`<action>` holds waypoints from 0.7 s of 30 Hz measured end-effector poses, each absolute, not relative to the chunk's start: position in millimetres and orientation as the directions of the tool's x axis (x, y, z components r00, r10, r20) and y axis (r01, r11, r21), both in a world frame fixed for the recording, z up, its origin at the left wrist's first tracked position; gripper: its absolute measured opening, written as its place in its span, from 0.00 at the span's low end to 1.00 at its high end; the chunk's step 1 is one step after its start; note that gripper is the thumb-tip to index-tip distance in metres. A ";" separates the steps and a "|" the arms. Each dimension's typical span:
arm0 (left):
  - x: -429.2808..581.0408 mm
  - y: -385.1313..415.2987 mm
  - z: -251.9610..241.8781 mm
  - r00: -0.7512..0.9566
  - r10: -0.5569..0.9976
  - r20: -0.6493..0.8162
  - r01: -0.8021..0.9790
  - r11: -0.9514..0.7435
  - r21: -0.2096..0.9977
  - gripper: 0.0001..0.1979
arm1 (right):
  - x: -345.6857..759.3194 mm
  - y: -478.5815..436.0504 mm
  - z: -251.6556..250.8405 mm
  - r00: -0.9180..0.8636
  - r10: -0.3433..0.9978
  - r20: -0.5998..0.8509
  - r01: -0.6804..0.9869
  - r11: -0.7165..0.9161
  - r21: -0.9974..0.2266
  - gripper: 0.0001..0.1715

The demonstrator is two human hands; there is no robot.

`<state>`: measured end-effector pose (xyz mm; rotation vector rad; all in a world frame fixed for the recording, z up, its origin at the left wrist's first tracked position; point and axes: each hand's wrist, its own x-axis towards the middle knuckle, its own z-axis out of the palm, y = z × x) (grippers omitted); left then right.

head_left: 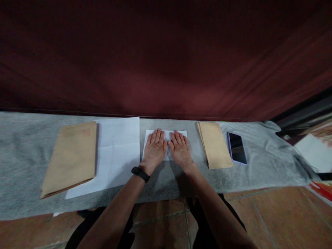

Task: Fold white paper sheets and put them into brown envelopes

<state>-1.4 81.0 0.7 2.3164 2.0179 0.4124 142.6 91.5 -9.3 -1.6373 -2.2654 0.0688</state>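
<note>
A small white sheet of paper [168,156], perhaps folded, lies on the grey cloth in the middle. My left hand [155,147] rests flat on its left half, fingers stretched out and pointing away from me. On the right half my right hand [180,148] lies flat too, its fingers slightly spread. The two thumbs nearly meet at the paper's centre. Both palms cover much of the sheet, so its folds are mostly hidden. A black wristband [140,174] is on my left wrist.
Left of my hands, a large brown envelope [72,155] overlaps white paper [119,148]. To the right are smaller brown envelopes [215,145] and a phone [237,148]. Grey cloth [267,155] covers the narrow surface; a dark red curtain [166,69] hangs along its far edge.
</note>
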 end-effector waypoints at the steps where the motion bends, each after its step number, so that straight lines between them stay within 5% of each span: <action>1: -1.9 81.5 0.3 0.111 0.979 0.173 0.969 -0.145 0.201 0.29 | 143.7 92.1 -10.0 -0.269 0.930 0.249 0.917 0.326 -0.229 0.29; 21: -12.0 81.8 -7.4 -0.007 0.981 0.195 0.968 -0.043 0.249 0.31 | 174.5 97.9 -20.6 -0.134 0.950 0.281 0.955 0.199 -0.219 0.37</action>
